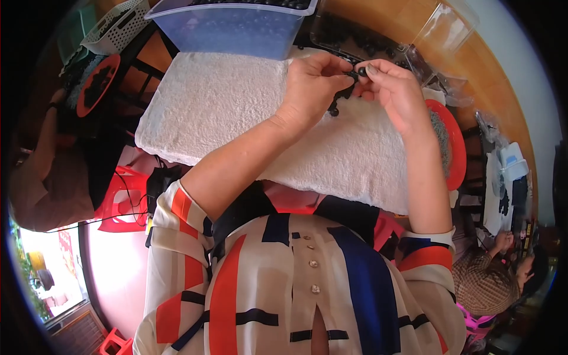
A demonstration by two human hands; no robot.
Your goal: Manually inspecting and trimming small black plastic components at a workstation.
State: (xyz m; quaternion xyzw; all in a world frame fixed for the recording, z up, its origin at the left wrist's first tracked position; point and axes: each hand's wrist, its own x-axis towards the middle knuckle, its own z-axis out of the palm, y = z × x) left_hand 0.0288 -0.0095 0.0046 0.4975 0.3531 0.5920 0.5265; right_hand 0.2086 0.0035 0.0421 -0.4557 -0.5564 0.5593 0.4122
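Above the far right part of the white towel (207, 106), my two hands nearly meet at the fingertips. My right hand (395, 92) pinches a round black bead (362, 71) between thumb and forefinger, its other fingers curled beneath. Thumb and fingers of my left hand (313, 83) close on a short string of black beads (334, 111), which hangs down over the towel. The thread itself is too fine to make out, and the part inside my left fingers is hidden.
A translucent blue bin (231, 29) of black beads stands behind the towel. Right of it lies a clear tray (408, 44) with more beads. A red plate (457, 148) of grey beads sits at the right. Other people (44, 171) sit at the left and lower right.
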